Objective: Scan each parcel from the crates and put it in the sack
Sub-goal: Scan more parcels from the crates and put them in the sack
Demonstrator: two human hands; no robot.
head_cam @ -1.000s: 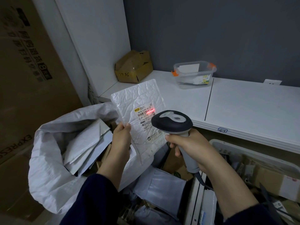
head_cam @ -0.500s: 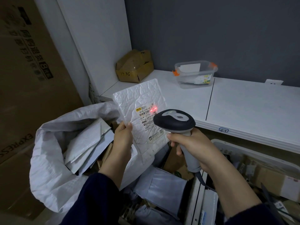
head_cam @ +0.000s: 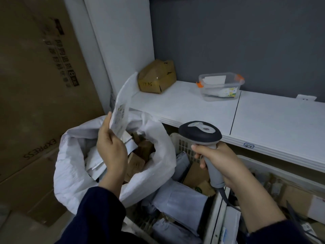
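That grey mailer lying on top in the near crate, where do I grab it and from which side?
I'd pinch the grey mailer by its left edge, coming from above on the sack side. It lies flat and slack on top, so only an edge offers a hold, and the crate wall likely blocks its right side.

Woven-looking plastic sack (head_cam: 70, 176), crinkled glossy mailer (head_cam: 121, 110), matt cardboard box (head_cam: 157, 76).
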